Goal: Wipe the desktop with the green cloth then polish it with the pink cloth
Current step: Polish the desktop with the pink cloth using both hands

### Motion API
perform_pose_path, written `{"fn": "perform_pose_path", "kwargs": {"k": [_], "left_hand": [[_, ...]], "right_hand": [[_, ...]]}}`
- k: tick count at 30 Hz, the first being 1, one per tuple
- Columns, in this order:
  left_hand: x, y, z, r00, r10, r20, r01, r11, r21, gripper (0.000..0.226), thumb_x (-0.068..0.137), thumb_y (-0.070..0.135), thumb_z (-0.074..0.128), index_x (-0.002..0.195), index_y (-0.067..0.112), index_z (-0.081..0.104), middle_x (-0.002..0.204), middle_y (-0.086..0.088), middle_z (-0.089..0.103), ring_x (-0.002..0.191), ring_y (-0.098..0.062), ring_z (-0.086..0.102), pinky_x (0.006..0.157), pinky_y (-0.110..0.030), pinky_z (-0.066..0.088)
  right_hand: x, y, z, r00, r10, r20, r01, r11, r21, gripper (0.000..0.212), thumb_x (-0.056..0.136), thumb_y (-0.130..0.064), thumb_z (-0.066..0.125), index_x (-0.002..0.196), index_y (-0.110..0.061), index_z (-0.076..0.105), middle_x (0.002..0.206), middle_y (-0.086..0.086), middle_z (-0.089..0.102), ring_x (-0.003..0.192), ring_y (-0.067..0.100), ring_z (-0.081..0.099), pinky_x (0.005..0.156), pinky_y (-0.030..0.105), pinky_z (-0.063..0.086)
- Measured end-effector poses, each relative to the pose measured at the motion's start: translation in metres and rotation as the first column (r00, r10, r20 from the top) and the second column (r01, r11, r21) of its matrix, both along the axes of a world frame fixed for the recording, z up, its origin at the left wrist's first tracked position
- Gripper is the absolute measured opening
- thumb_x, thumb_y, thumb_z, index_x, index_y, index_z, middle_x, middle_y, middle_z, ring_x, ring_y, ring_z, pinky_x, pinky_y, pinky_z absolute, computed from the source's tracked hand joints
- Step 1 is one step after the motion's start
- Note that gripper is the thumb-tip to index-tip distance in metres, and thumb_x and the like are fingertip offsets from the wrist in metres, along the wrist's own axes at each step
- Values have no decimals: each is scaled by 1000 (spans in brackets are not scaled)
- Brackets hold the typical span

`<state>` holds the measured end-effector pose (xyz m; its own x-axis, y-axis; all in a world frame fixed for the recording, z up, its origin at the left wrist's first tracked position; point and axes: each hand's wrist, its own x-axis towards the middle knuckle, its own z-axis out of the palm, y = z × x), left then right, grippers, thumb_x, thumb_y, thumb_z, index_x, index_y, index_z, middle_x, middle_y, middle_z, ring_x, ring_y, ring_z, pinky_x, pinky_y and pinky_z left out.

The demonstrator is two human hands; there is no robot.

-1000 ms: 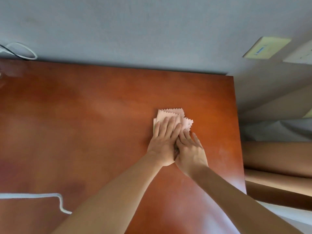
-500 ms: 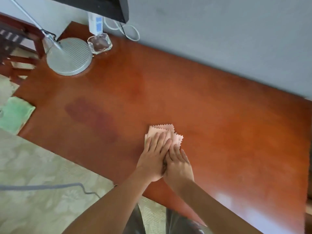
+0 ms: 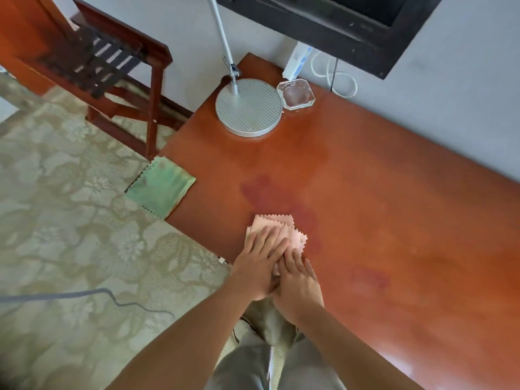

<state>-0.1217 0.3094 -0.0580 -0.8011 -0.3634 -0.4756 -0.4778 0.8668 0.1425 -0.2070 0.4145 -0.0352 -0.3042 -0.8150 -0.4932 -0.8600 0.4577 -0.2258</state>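
Observation:
The folded pink cloth (image 3: 284, 228) with zigzag edges lies flat on the reddish-brown desktop (image 3: 380, 209) near its front edge. My left hand (image 3: 260, 260) presses flat on the cloth with fingers spread. My right hand (image 3: 298, 280) lies beside it, its fingers on the cloth's near right part and partly under the left hand. The green cloth (image 3: 160, 187) rests folded at the desk's left front corner, hanging over the edge. Darker streaks mark the wood beyond the pink cloth.
A lamp's round silver base (image 3: 249, 108) and a glass ashtray (image 3: 295, 95) stand at the desk's far left. A white cable (image 3: 337, 77) and a dark-framed screen (image 3: 337, 21) are at the wall. A wooden rack (image 3: 112, 66) stands on the patterned carpet at left.
Both hands have slid the pink cloth leftward along the desk, from near the right end towards the left part. The view followed, bringing lamp, ashtray and green cloth into sight.

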Motion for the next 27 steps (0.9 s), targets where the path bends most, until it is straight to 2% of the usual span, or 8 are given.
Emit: {"fn": "perform_pose_path", "kwargs": {"k": [7,10,13,22,27], "left_hand": [[8,-63,8,1000,-3,6,2,1000,23,78,104,44,33,160,23,-16,165,-7,-29,151,-27,-30,124,-48,-12],[6,-96,8,1000,12,11,-12,999,31,75,104,46,31,160,24,-14,166,-6,-28,151,-26,-29,124,-47,-12],[1,-134,9,1000,-7,19,6,1000,29,75,104,43,32,161,25,-13,166,-6,-27,152,-26,-28,124,-46,-12],[-11,-260,19,989,-77,129,75,997,23,79,103,48,33,160,25,-18,164,-6,-32,151,-25,-31,125,-48,-9],[-13,-310,21,988,-96,122,92,995,39,78,104,44,33,159,25,-18,164,-6,-33,150,-25,-32,125,-47,-9]], "right_hand": [[10,-63,-6,994,75,-80,-71,996,50,79,97,-47,37,160,-12,3,167,11,-1,154,28,-3,124,43,-2],[8,-93,-7,992,80,-96,-79,997,20,74,97,-41,30,160,-12,3,167,12,-1,154,29,-3,124,42,-3],[9,-126,-11,993,49,-103,-50,999,-13,72,97,-33,34,159,-10,7,167,13,2,154,30,-2,123,41,-3],[5,-243,-17,999,-5,-51,0,995,-95,72,94,-32,34,159,-12,12,167,11,4,153,32,1,125,43,1],[7,-293,-14,998,-66,-23,63,993,-103,67,96,-31,38,158,-13,18,166,10,9,153,31,5,124,45,5]]}}
